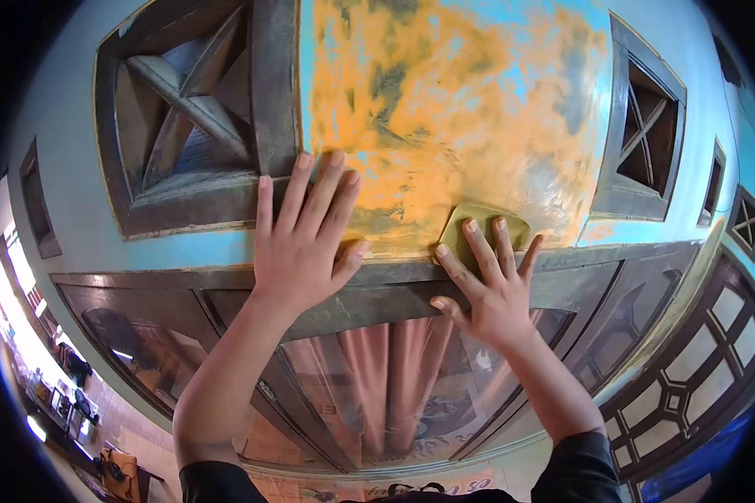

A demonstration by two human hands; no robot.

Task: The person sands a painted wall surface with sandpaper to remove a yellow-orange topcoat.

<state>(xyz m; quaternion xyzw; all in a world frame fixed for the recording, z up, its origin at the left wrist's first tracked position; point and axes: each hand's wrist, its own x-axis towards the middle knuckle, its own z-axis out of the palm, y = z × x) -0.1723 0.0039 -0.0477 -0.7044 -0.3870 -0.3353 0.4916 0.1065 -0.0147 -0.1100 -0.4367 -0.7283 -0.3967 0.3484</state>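
Sanding pad (483, 225) under right hand (491, 289)

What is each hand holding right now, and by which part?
The right hand presses a greenish pad flat against the wall, fingers spread over its lower face. The left hand holds nothing, lying flat on the wall.
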